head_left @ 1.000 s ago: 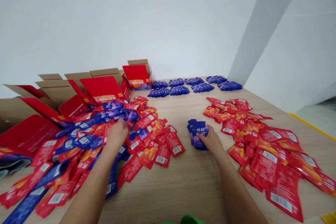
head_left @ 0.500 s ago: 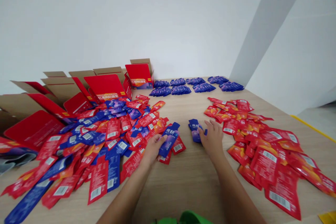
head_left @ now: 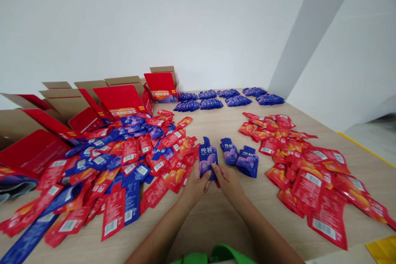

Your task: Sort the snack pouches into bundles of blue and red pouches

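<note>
Between my two hands a blue pouch (head_left: 207, 154) is held upright, its printed front facing me. My left hand (head_left: 196, 181) grips its lower left edge, and my right hand (head_left: 227, 179) pinches the lower right corner. Just right of it, two blue pouches lie on the table: one (head_left: 229, 152) behind my right hand, the other (head_left: 248, 161) farther right, slightly overlapping it. A mixed heap of red and blue pouches (head_left: 130, 152) spreads to the left of my hands. On the right lies a pile of red pouches (head_left: 312, 179).
Several open red and brown cartons (head_left: 120, 99) stand along the back left. Bundles of blue pouches (head_left: 211, 103) lie in two rows at the back of the wooden table (head_left: 213, 222). A yellow item (head_left: 383, 250) shows at the lower right.
Both hands have come together on the blue pouch, which is now more upright. My right hand has left the blue pouches on the table, and two now show there side by side.
</note>
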`<move>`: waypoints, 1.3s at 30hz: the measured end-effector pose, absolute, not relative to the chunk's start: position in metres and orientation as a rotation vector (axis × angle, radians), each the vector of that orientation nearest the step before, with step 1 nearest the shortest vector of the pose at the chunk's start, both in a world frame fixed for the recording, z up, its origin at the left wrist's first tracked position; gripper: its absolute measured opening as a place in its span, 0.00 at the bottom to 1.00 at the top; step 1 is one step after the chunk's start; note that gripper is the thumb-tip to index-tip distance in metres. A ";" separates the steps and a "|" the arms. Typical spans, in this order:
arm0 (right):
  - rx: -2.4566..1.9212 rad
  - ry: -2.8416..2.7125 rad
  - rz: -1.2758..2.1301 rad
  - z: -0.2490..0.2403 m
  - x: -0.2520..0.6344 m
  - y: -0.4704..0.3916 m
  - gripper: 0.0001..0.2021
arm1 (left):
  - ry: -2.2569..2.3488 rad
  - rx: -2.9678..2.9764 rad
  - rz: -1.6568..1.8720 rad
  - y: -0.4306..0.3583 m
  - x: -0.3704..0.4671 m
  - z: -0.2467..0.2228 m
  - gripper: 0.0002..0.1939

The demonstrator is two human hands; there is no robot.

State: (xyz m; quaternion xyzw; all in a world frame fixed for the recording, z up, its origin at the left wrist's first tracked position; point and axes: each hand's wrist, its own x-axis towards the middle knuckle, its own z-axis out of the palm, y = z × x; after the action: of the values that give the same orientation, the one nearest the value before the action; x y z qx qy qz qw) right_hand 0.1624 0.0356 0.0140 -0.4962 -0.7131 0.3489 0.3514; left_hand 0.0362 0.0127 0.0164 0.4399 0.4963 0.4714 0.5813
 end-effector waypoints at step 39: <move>-1.387 -1.832 0.310 0.018 0.213 0.074 0.10 | 2.340 2.100 0.955 0.024 -0.152 0.031 0.18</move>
State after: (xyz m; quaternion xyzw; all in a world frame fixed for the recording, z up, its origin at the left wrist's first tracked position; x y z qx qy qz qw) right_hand 0.2125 0.0740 0.0184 -0.5481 -0.7242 0.1225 0.4001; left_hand -0.1516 0.0239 0.0311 0.6374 0.7103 0.2898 -0.0721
